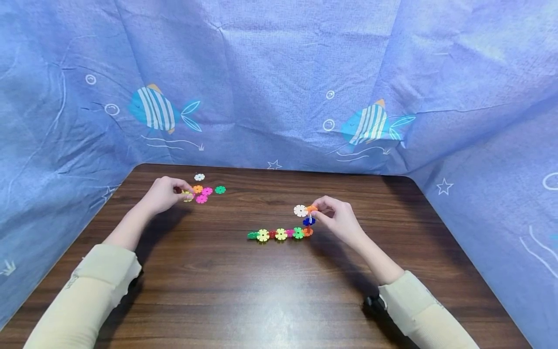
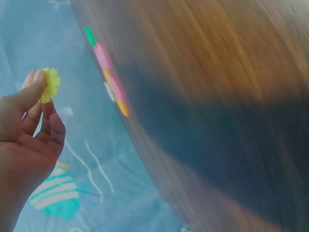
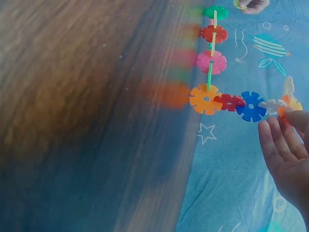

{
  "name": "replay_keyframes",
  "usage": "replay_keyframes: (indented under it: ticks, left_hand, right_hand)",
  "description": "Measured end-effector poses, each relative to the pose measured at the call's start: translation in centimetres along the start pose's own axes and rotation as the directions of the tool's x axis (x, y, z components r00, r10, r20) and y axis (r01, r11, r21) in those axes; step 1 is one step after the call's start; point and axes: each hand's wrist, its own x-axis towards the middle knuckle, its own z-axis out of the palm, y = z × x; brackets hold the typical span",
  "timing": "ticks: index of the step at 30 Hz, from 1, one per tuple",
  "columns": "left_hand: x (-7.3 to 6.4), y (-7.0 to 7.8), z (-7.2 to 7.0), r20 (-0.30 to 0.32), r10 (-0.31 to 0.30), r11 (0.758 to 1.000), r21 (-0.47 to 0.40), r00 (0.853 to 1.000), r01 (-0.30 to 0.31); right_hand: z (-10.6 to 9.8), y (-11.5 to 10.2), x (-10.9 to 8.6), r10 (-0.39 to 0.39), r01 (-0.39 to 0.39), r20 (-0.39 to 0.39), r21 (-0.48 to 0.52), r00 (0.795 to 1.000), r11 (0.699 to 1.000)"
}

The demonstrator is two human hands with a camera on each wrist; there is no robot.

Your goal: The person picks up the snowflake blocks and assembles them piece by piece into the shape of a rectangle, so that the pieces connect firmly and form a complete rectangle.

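Observation:
My left hand (image 1: 162,196) pinches a yellow notched flower disc (image 2: 52,85) between thumb and fingers, just above the loose discs at the far left. With thumb and fingertips, my right hand (image 1: 339,220) holds an orange flower disc (image 3: 291,103) at the upper end of a linked chain. A white disc (image 1: 300,210) is joined to that orange one. From there the chain goes down through another white disc (image 3: 273,107), a blue disc (image 3: 251,107) and a red disc (image 3: 229,102) to an orange corner disc (image 3: 206,99). A row of green, yellow, red and pink discs (image 1: 281,234) extends left from it.
Loose discs lie near the table's far left: a white one (image 1: 199,177), an orange one (image 1: 198,189), two pink ones (image 1: 202,199) and a green one (image 1: 220,189). Blue fish-print cloth (image 1: 279,87) hangs behind and beside the brown wooden table (image 1: 218,291).

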Motion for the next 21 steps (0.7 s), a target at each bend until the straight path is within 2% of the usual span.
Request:
replay_keyframes:
  ticks: [6, 12, 15, 19, 21]
  left_hand:
    - [0.1, 2.2, 0.2, -0.044, 0.029, 0.999, -0.026, 0.999, -0.03]
    - [-0.1, 4.7, 0.3, -0.132, 0.079, 0.995, -0.049, 0.988, -0.087]
    - [-0.3, 6.2, 0.3, -0.157, 0.077, 0.989, -0.112, 0.985, -0.095]
    - [-0.5, 8.2, 0.5, -0.158, 0.042, 0.975, -0.21, 0.987, -0.075]
    - [-0.5, 9.1, 0.7, -0.18, 0.041, 0.972, -0.219, 0.983, -0.081]
  right_hand:
    - [0.0, 0.1, -0.1, -0.034, 0.034, -0.004, -0.018, 0.999, 0.999]
    - [0.1, 0.2, -0.3, -0.05, 0.05, -0.003, -0.026, 0.999, 0.998]
    - [0.1, 0.1, -0.2, -0.048, 0.047, -0.008, -0.033, 0.999, 0.998]
    - [0.1, 0.0, -0.1, -0.044, 0.043, -0.012, -0.039, 0.999, 0.998]
    - [0.1, -0.1, -0.1, -0.041, 0.04, -0.013, -0.041, 0.999, 0.998]
